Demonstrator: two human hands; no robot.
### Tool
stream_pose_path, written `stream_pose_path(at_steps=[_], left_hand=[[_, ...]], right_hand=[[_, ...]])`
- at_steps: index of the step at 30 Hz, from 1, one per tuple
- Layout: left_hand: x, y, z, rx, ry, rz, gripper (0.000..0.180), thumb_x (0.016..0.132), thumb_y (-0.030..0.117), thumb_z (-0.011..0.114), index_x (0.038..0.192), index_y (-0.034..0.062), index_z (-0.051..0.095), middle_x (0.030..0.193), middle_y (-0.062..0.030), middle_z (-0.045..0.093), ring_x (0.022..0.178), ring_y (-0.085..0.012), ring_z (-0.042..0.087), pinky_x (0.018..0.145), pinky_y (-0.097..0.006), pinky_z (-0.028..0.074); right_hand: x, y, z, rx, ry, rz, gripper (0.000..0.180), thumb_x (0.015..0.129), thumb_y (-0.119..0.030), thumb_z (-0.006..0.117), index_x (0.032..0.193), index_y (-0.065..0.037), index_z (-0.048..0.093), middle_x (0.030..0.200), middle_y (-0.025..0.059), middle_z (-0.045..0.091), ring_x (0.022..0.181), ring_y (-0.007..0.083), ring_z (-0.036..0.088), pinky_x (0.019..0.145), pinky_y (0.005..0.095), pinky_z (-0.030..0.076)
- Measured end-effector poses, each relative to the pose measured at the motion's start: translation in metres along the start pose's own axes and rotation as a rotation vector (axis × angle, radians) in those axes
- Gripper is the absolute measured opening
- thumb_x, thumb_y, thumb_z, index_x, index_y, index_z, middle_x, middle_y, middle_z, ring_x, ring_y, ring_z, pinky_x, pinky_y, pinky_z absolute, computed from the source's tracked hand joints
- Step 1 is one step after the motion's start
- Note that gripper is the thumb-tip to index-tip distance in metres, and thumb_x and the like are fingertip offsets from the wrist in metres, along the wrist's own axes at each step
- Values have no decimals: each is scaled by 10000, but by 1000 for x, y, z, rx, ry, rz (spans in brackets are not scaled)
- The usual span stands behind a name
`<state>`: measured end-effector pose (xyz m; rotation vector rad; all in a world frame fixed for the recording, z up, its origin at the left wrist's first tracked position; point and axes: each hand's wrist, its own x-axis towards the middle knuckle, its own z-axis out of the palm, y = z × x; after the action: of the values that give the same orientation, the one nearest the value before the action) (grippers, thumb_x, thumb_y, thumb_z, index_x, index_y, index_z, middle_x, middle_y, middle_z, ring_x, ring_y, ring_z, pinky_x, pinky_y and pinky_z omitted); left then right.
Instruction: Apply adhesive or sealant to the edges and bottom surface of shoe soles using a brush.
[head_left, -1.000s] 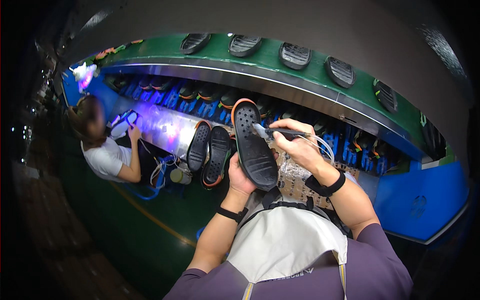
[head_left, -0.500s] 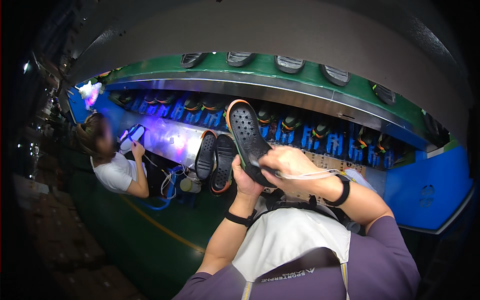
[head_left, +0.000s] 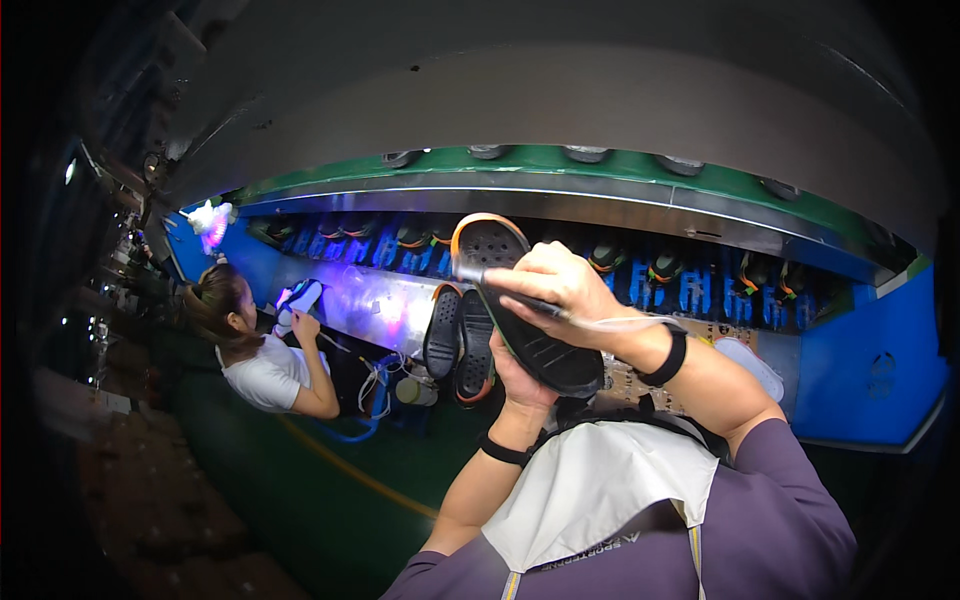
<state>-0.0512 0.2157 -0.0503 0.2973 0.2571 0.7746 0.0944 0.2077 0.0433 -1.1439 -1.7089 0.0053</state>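
My left hand (head_left: 522,378) grips a black shoe sole (head_left: 545,352) from below by its near end. The sole has a perforated far end and an orange rim. Above it, my right hand (head_left: 566,284) is closed round a slim dark brush-like tool (head_left: 525,288), with a thin pale tube running back from it past my wrist. The tool's pale tip, blurred, is at the left rim of the sole's far end; whether it touches cannot be made out. Two more black soles (head_left: 442,332) with orange edges rest side by side to the left of my left hand.
Ahead, a row of shoe parts on blue holders (head_left: 695,288) sits below a green belt (head_left: 540,160) carrying more soles. A blue panel (head_left: 870,370) closes the right end. At left, a co-worker (head_left: 270,365) handles a shoe; a pale container (head_left: 415,391) stands nearby.
My right hand has moved the tool from the sole's near part to its far orange-rimmed end. The near end of the sole has swung rightward, and the whole view has shifted slightly.
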Motion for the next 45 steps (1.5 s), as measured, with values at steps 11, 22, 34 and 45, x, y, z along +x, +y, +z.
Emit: stream_pose_path(at_steps=[11,22,34,45], left_hand=[[4,9,-16,100,-110,90,719,980,662,466,1466,136,539,1434,-113,600,1300,-290,599,1099,-437,511],[14,17,-32,-127,-303,0,723,1008,667,415,1447,106,540,1490,-136,547,1339,-290,554,1155,-463,445],[29,38,7,-221,-335,-12,1004,833,779,619,1418,-29,504,1364,-204,590,1261,-359,587,1103,-510,486],[39,80,12,-120,-463,-20,1057,756,733,754,1401,-58,478,1274,-186,558,1207,-364,569,1082,-497,489]], right_hand=[[1,-1,-13,122,-249,-128,322,817,-155,814,1134,-156,759,849,28,669,875,242,595,812,400,434],[-9,-12,-21,39,-126,79,315,802,-161,791,1114,-151,753,844,35,663,847,252,595,782,402,425],[-17,-27,-29,118,-466,-135,308,844,-185,794,1143,-129,752,846,26,621,900,238,572,829,398,420],[-6,-39,-47,306,-597,-175,431,794,-146,828,1213,-131,732,868,11,621,925,232,588,778,390,390]])
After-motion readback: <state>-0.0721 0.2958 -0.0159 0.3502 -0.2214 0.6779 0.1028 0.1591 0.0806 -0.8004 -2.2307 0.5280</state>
